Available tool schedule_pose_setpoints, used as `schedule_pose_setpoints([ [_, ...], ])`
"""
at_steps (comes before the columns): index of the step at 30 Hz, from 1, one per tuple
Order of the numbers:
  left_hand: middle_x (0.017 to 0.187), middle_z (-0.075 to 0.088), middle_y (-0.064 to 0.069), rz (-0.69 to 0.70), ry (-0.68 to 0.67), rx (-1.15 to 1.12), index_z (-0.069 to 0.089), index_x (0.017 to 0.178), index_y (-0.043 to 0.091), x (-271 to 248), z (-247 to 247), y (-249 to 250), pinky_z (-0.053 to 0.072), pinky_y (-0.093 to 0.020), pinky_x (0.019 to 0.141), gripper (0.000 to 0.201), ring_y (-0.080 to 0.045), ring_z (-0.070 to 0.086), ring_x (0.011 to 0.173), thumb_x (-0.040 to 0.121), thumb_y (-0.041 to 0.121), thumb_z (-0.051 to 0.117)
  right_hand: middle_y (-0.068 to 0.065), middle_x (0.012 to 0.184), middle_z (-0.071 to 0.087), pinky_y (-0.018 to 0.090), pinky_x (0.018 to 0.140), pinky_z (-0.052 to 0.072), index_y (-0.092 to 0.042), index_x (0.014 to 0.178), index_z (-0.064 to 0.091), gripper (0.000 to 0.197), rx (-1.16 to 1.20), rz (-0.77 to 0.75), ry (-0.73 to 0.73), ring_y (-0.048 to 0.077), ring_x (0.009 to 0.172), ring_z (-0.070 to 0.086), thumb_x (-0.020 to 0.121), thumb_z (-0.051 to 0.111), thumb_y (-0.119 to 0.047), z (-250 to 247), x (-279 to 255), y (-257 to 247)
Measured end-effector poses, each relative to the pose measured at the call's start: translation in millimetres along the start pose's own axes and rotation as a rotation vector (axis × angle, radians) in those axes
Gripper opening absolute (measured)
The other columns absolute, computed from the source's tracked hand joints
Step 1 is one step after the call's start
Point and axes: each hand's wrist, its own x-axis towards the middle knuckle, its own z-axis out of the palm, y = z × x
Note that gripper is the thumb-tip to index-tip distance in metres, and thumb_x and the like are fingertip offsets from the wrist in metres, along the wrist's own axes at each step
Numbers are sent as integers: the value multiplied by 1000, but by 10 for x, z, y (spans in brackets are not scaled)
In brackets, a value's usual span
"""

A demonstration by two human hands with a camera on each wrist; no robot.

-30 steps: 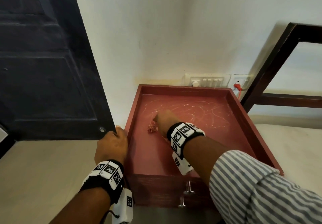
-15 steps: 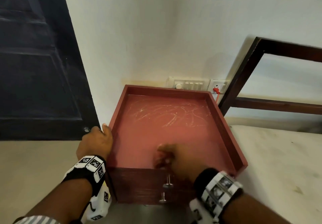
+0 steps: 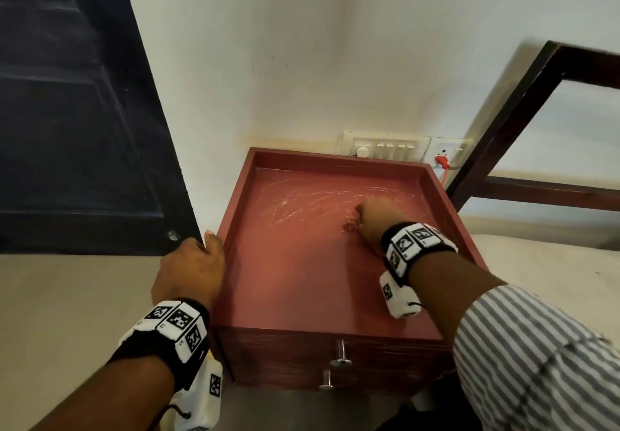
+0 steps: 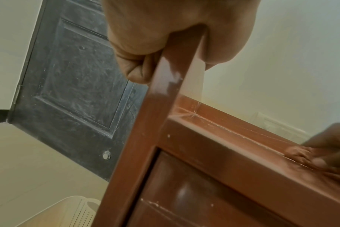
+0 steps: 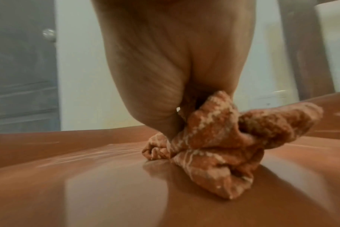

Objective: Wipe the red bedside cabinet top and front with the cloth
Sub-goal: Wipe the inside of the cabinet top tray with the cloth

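Cloth (image 3: 350, 226) now farther back on cabinet top (image 3: 302, 279)

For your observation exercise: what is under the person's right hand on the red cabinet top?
A bunched reddish cloth shows under the right hand, pressed on the cabinet top. The surface beneath the cloth is covered.

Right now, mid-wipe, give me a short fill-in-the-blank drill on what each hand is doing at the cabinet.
1. The right hand presses a bunched ____ onto the cabinet top.
2. The left hand grips the cabinet's ____ rim.
3. White streaks lie on the ____ part of the top.
4. On the cabinet front stand two metal ____.

Missing words: cloth; left; rear; knobs
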Motion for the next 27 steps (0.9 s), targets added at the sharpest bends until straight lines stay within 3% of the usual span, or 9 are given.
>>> schedule_pose_setpoints([
  [5, 96, 67, -20, -4, -22, 3, 67, 90, 9, 6, 1, 17, 46, -44, 84, 61, -40, 60, 92, 100, 56, 30, 10, 111, 69, 34, 91, 53, -8, 113, 67, 29, 39, -189, -53, 28, 106, 64, 100, 52, -29, 194, -173, -684],
  [8, 99, 69, -23, 6, -28, -20, 68, 93, 7, -22, -22, 21, 46, -44, 83, 63, -39, 60, 92, 101, 56, 29, 11, 114, 63, 42, 96, 52, -8, 118, 60, 39, 80, -241, -20, 28, 106, 60, 101, 43, -38, 316, -539, -809],
  [13, 107, 67, -28, 35, -38, -85, 66, 93, 4, -95, -64, 6, 38, -42, 82, 59, -42, 58, 95, 104, 48, 29, 5, 137, 55, 35, 106, 45, -19, 139, 52, 45, 265, -337, -11, 25, 124, 53, 95, 51, -11, 532, -1224, -487],
  [15, 107, 66, -28, 33, -47, -95, 65, 92, 5, -106, -69, -5, 40, -43, 83, 58, -38, 54, 90, 103, 49, 28, 0, 144, 55, 19, 112, 33, -23, 143, 54, 53, 369, -306, -19, 16, 129, 51, 93, 52, -3, 564, -1448, -207],
  [18, 107, 66, -29, 37, -48, -100, 66, 95, 4, -97, -63, -13, 41, -45, 84, 59, -40, 56, 92, 103, 49, 29, -12, 117, 62, -9, 77, 32, -23, 136, 56, 49, 524, -97, 8, -6, 94, 56, 95, 50, 4, 453, -1630, 216],
  [20, 107, 66, -29, 44, -52, -94, 66, 95, 4, -77, -52, -24, 40, -44, 84, 58, -43, 58, 96, 104, 48, 29, -17, 92, 56, 0, 66, 37, -19, 116, 48, 31, 535, 57, 128, 3, 86, 56, 96, 50, 5, 383, -1576, 468],
  [22, 102, 65, -27, 52, -58, -97, 64, 89, 6, -58, -44, -39, 39, -43, 83, 56, -40, 55, 91, 104, 48, 29, -9, 87, 55, 16, 72, 39, -13, 105, 41, 20, 476, 215, 209, 16, 90, 57, 96, 51, 1, 376, -1349, 664],
  [25, 91, 61, -22, 56, -56, -93, 61, 81, 7, -23, -25, -60, 37, -42, 81, 58, -34, 48, 84, 104, 48, 29, 19, 124, 55, 38, 100, 44, -5, 120, 47, 27, 308, 354, 202, 37, 118, 53, 95, 55, -10, 313, -935, 747],
  [27, 86, 59, -19, 57, -56, -87, 60, 77, 7, 4, 9, -61, 38, -41, 80, 59, -34, 48, 83, 104, 50, 29, 24, 137, 49, 42, 109, 38, -3, 134, 45, 43, 188, 384, 162, 40, 129, 47, 97, 58, -19, 193, -663, 735],
])
